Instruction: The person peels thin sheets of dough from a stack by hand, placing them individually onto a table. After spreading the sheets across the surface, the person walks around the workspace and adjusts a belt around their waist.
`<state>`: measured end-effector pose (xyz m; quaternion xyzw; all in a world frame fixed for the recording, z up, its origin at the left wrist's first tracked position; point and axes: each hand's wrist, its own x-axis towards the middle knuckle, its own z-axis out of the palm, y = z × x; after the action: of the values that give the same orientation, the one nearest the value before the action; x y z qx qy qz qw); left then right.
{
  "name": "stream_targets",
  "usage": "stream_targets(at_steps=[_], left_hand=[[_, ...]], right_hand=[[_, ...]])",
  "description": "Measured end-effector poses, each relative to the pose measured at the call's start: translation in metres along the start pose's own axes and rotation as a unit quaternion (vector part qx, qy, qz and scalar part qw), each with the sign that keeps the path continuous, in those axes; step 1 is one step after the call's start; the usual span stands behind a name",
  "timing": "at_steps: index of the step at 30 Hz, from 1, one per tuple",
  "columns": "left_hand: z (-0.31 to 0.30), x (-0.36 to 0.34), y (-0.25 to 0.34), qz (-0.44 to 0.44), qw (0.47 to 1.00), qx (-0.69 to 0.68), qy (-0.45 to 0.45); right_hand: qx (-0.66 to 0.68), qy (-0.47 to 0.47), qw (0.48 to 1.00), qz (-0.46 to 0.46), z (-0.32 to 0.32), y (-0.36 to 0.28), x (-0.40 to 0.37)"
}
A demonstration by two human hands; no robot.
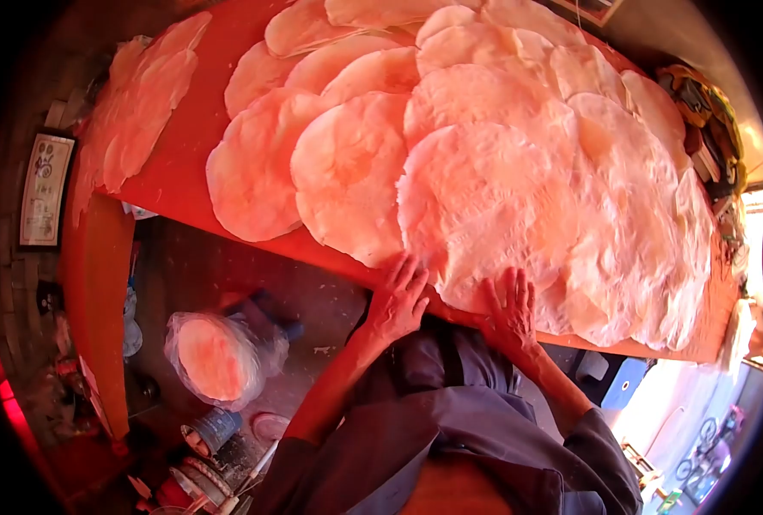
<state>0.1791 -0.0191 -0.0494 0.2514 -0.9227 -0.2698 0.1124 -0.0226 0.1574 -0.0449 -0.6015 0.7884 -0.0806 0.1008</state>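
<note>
Thin, pale round flatbreads [484, 206] overlap in layers across a red table [338, 265]. My left hand [398, 299] is at the front edge of the table, its fingers stretched out toward the lower left rim of the nearest round. My right hand [511, 305] lies spread with its fingertips over the lower edge of that same round. Neither hand has anything gripped in it. To the left of the nearest round, another flatbread [351, 176] hangs slightly toward the table's front edge.
More rounds [141, 107] lie at the table's far left. Below, on the floor side, a plastic-wrapped stack of rounds [214, 360] stands near a blue bucket [213, 431]. A blue box [624, 383] is under the right side. Cloths and bundles [708, 129] sit along the right edge.
</note>
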Motion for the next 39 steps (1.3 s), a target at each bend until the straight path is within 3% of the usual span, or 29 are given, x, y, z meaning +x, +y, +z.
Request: stream_targets(at_steps=[3,5,7,11,16,19,21,22,25,27,29,32,33,35,38,39], left_hand=[[-0.015,-0.012,-0.003,-0.030,0.996,-0.086,0.005],[-0.033,-0.021,-0.013,0.018,0.992,-0.109,0.064],[-0.047,-0.038,-0.029,-0.015,0.991,-0.122,0.061],[-0.078,-0.072,-0.091,-0.006,0.987,-0.147,0.071],[-0.122,-0.126,-0.179,-0.106,0.985,-0.133,0.040],[-0.127,-0.167,-0.229,-0.158,0.980,-0.115,0.039],[-0.140,-0.193,-0.249,-0.224,0.969,-0.100,-0.012],[-0.134,-0.209,-0.264,-0.239,0.968,-0.073,-0.029],[-0.119,-0.259,-0.291,-0.325,0.942,-0.056,-0.066],[-0.106,-0.290,-0.291,-0.386,0.920,-0.075,-0.001],[-0.083,-0.326,-0.281,-0.440,0.891,-0.088,0.069],[-0.048,-0.371,-0.258,-0.528,0.827,-0.123,0.150],[-0.034,-0.387,-0.247,-0.563,0.795,-0.149,0.168],[0.008,-0.421,-0.224,-0.625,0.725,-0.203,0.206],[0.063,-0.453,-0.174,-0.693,0.642,-0.198,0.261],[0.080,-0.460,-0.155,-0.718,0.590,-0.251,0.270]], right_hand=[[0.018,0.000,1.000,-0.004,-0.007,-0.003,0.002],[0.022,-0.004,1.000,0.015,-0.011,-0.008,0.005],[0.027,-0.013,0.999,0.031,-0.012,-0.012,0.008],[0.032,0.066,0.996,0.052,0.013,-0.009,0.012],[0.066,0.079,0.990,0.091,0.007,-0.008,0.034],[0.163,-0.045,0.971,0.167,-0.013,-0.012,0.063],[-0.086,-0.110,0.963,0.229,-0.013,-0.002,0.082],[-0.112,-0.140,0.969,0.167,-0.017,0.006,0.095],[-0.073,0.000,0.995,0.075,-0.029,-0.037,0.160],[0.014,0.051,0.999,-0.014,-0.044,-0.115,0.207],[0.058,0.068,0.983,-0.159,-0.032,-0.162,0.242],[0.054,0.026,0.931,-0.359,-0.010,-0.246,0.271],[0.108,0.010,0.921,-0.373,-0.002,-0.274,0.270],[0.061,-0.029,0.892,-0.447,0.017,-0.309,0.265],[0.039,-0.104,0.869,-0.482,0.046,-0.324,0.252],[0.030,-0.128,0.862,-0.489,0.052,-0.323,0.250]])
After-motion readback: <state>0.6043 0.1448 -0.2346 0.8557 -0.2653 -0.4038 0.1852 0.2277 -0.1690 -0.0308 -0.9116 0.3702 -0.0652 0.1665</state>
